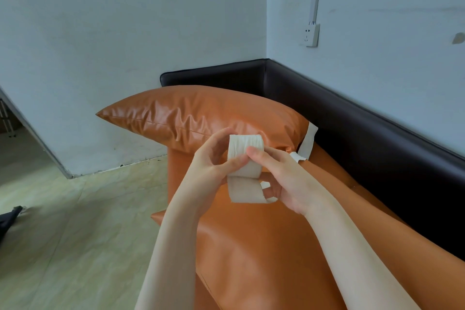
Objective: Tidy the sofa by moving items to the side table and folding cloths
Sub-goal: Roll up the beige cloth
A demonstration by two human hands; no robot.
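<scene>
Both your hands, left hand [214, 158] and right hand [284, 178], pinch the soft, light white cloth strip [245, 171]; hold its edges.

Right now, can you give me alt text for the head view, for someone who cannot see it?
Both hands hold a white cloth strip over an orange sofa seat: the left hand and right hand pinch its rolled part, and a tail trails right behind an orange cushion. A dark sofa back meets pale walls.
</scene>
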